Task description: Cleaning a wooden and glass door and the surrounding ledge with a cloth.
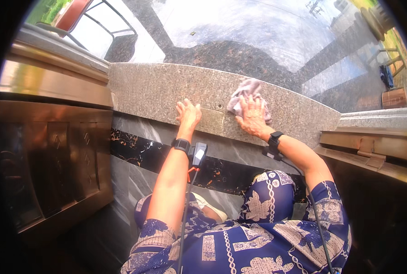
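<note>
My right hand (253,116) lies spread over a crumpled pale pinkish cloth (247,88), pressing it against the speckled stone doorsill (148,85). Part of the cloth is covered by the palm and fingers. To the left, my left hand (188,113) is over the same sill with its fingers bent and somewhat apart, and it holds nothing. Whether its fingertips touch the stone, I cannot tell. Between the two hands, a small round hole (219,107) and a patched rectangle (210,120) mark the sill.
A copper-coloured door leaf (70,164) stands at left, and a metal frame with a hinge (371,154) at right. Beyond the sill lies sunlit paving (224,20) with a red-seated chair (74,15). Cables (186,212) run from both wrist devices. Marble tiles (138,128) cover the near floor.
</note>
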